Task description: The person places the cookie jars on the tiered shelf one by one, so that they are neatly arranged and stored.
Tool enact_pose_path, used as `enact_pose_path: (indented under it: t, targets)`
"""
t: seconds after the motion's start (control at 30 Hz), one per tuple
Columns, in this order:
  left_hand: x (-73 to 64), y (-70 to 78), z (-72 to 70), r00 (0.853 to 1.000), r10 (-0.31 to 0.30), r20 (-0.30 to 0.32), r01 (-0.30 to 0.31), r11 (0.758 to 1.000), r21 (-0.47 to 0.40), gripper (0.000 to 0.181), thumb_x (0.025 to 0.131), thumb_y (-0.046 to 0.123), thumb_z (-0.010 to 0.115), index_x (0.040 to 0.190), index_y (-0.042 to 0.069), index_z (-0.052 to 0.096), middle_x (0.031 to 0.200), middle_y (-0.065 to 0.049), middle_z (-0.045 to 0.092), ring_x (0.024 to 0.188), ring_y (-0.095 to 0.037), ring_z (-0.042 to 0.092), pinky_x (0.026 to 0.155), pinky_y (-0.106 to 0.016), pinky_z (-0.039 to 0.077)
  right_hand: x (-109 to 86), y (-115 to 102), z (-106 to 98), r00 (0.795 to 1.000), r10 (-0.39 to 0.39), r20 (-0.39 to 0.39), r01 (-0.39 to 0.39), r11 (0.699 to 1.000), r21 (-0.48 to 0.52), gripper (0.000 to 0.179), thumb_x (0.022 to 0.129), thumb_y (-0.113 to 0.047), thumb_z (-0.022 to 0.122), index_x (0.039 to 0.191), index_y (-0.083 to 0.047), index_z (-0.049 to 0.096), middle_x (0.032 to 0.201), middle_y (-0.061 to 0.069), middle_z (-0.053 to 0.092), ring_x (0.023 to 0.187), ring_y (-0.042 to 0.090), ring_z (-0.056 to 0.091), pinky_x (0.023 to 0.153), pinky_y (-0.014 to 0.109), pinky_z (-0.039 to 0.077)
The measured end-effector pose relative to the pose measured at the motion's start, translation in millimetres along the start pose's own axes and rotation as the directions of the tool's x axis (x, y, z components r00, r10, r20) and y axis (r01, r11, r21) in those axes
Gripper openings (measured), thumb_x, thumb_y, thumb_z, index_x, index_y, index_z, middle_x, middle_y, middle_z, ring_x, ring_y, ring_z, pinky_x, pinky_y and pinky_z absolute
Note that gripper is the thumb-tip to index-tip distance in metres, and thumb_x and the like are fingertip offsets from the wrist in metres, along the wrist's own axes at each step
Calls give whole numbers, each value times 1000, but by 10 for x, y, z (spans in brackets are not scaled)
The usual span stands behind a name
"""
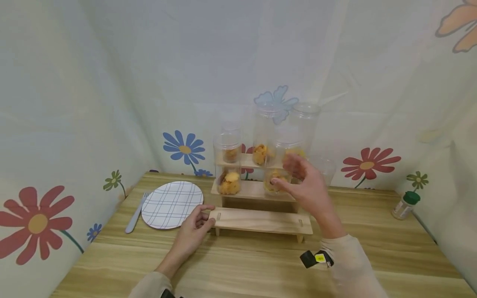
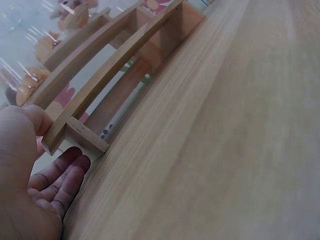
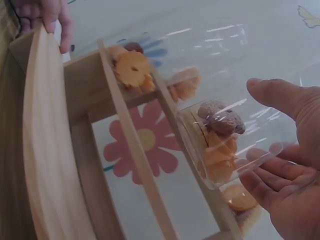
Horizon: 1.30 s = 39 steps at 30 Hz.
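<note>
A three-step wooden stand [image 1: 261, 219] bears clear jars with yellow-orange pieces inside. My left hand [image 1: 193, 227] pinches the left end of its lowest step between thumb and index finger. In the left wrist view, the other fingers [image 2: 70, 175] curl loosely beside the stand's leg [image 2: 87, 136]. My right hand [image 1: 309, 190] curves round a clear jar [image 3: 220, 145] at the right part of the middle step. That jar holds a brown lump over orange ruffled pieces. A second jar [image 1: 228, 165] with orange pieces stands at the left of the same step.
More clear jars [image 1: 305, 120] stand at the back of the stand. Left of it, a white checked plate [image 1: 172, 205] lies beside a grey fork [image 1: 136, 215]. A small green-capped shaker [image 1: 405, 205] is at the far right, near the floral curtain [image 1: 372, 165] that surrounds the wooden table [image 1: 238, 265].
</note>
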State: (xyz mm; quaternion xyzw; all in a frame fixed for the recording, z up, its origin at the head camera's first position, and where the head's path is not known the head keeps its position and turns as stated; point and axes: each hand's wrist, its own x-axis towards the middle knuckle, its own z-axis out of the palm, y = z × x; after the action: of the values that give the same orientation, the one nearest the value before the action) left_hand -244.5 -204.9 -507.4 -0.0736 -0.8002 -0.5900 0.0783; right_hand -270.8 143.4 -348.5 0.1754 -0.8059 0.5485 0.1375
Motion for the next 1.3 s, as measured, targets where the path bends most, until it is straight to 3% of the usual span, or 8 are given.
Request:
enact_pose_path:
  t: [0.1, 0.33, 0.57, 0.77, 1.03, 1.3]
  targets:
    - [-2, 2, -2, 1000, 2, 2, -2, 1000, -3, 34, 107, 14, 76, 140, 16, 69, 101, -9, 74, 95, -19, 70, 86, -25, 57, 25, 13, 123, 1000, 15, 18, -15, 1000, 11, 79, 93, -19, 94, 158, -2, 54, 147, 23, 67, 139, 39, 65, 121, 57, 48]
    - [-14, -10, -8, 1000, -10, -2, 10, 1000, 8, 35, 107, 13, 76, 140, 17, 68, 101, -8, 74, 94, -18, 70, 85, -25, 57, 82, 87, 356, 999, 41, 7, -41, 999, -5, 78, 91, -20, 96, 156, -2, 57, 144, 22, 69, 138, 40, 66, 118, 53, 52]
    - [-17, -9, -8, 1000, -23, -1, 23, 1000, 9, 34, 107, 13, 76, 140, 19, 68, 101, -7, 75, 96, -17, 70, 88, -26, 57, 71, 153, 486, 996, 86, -19, -87, 995, -50, 84, 90, -29, 97, 160, -6, 56, 149, 22, 66, 139, 39, 66, 116, 52, 54]
    - [-16, 1, -2, 1000, -21, 5, 21, 1000, 10, 34, 107, 14, 76, 140, 19, 68, 102, -7, 75, 97, -18, 71, 88, -26, 57, 43, 220, 536, 997, 58, -41, -61, 996, -58, 88, 91, -34, 95, 163, -8, 53, 150, 17, 65, 139, 35, 65, 115, 47, 55]
    - [-10, 17, -10, 1000, -13, -4, 13, 1000, 10, 34, 107, 14, 75, 140, 18, 69, 102, -7, 75, 95, -17, 70, 87, -25, 57, 48, 248, 603, 996, -7, -83, 1, 997, -81, 86, 92, -30, 95, 163, -5, 52, 143, 17, 62, 134, 33, 65, 115, 44, 55]
    - [-26, 47, -6, 1000, -3, -1, 3, 1000, -17, 34, 106, 14, 77, 140, 16, 69, 102, -9, 75, 95, -19, 70, 86, -25, 56, 28, 249, 608, 997, -3, -79, -4, 996, -88, 87, 94, -29, 94, 164, -4, 50, 142, 14, 60, 134, 33, 64, 116, 43, 55]
